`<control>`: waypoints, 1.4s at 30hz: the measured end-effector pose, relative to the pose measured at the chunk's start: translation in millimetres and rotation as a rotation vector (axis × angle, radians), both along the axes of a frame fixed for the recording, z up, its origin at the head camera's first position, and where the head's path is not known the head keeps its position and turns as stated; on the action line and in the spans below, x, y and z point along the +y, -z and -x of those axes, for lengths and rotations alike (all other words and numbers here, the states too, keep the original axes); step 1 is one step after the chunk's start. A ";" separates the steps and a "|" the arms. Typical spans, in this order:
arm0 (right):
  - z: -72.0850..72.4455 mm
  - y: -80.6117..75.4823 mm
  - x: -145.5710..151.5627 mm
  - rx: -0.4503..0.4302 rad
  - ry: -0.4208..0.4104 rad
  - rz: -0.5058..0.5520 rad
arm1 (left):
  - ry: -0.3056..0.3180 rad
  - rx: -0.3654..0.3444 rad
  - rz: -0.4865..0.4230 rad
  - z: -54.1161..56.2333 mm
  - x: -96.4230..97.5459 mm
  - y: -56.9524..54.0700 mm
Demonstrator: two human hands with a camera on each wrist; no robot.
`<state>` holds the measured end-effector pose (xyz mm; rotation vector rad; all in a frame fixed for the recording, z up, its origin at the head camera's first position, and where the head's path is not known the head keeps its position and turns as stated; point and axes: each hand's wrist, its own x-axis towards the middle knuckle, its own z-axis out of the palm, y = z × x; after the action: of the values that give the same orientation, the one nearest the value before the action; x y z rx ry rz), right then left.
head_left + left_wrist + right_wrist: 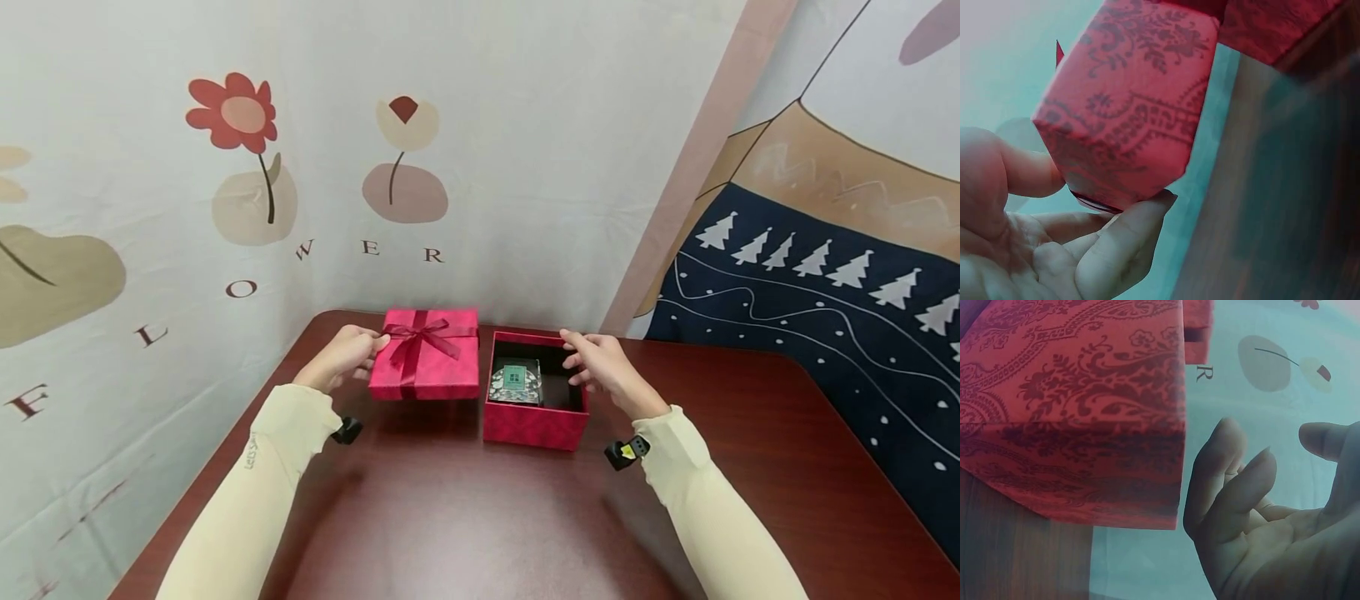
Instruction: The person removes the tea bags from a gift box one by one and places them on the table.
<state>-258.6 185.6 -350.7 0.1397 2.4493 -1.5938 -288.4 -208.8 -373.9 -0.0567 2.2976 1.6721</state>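
Note:
My left hand [343,357] pinches the left edge of a red gift box lid [442,373], which has a dark red ribbon bow [426,333] on top. In the left wrist view, thumb and fingers hold the patterned lid [1135,106] at its edge. Beside the lid stands the open red gift box [531,427], dark inside. A small box with a green label [516,380] lies in its left part. At the gift box's right rim is my right hand [609,367]. The right wrist view shows its loosely bent fingers apart from the patterned wall [1085,381], holding nothing.
Both boxes are near the back of a reddish-brown wooden table [465,517]. Behind it hangs a pale cloth [525,167] with printed flowers and letters. A dark blue cloth with white trees [810,300] hangs at the right.

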 end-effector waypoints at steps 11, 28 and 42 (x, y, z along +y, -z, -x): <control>-2.3 4.8 0.5 0.002 -0.005 0.014 | 0.010 -0.023 0.063 1.2 2.3 30.5; -2.1 4.5 2.8 0.012 0.014 0.015 | 0.021 -0.032 0.168 2.5 14.4 43.0; -2.9 5.0 3.7 0.020 0.029 0.012 | 0.026 -0.030 0.255 -0.5 16.9 47.7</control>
<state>-255.7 189.3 -355.7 0.1587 2.4627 -1.6295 -288.0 -191.9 -421.6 -0.1049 2.4637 1.3485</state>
